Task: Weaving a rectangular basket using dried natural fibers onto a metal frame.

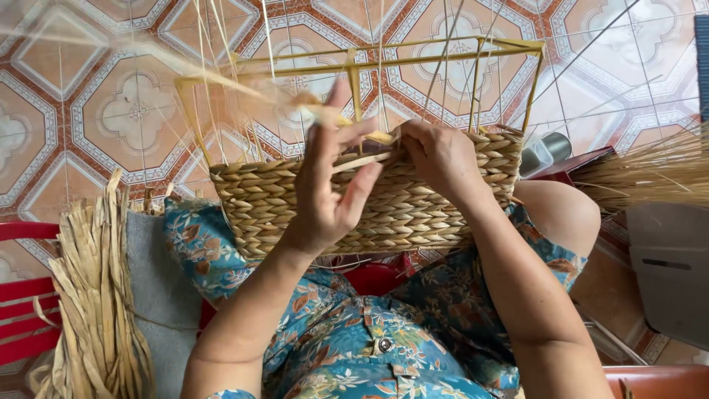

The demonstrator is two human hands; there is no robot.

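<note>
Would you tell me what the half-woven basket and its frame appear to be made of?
The basket looks woven from twisted dried plant fibre, matt tan. Its frame seems thin metal rod coated yellow: straight and rigid. The left hand grips a flat strand.

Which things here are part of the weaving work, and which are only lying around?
In the work:
- half-woven basket on its yellow frame
- straw strand, pinched between left hand and right hand
- bundle of dried straw, likely the supply

Lying about:
- grey plastic container
- red stool
</note>
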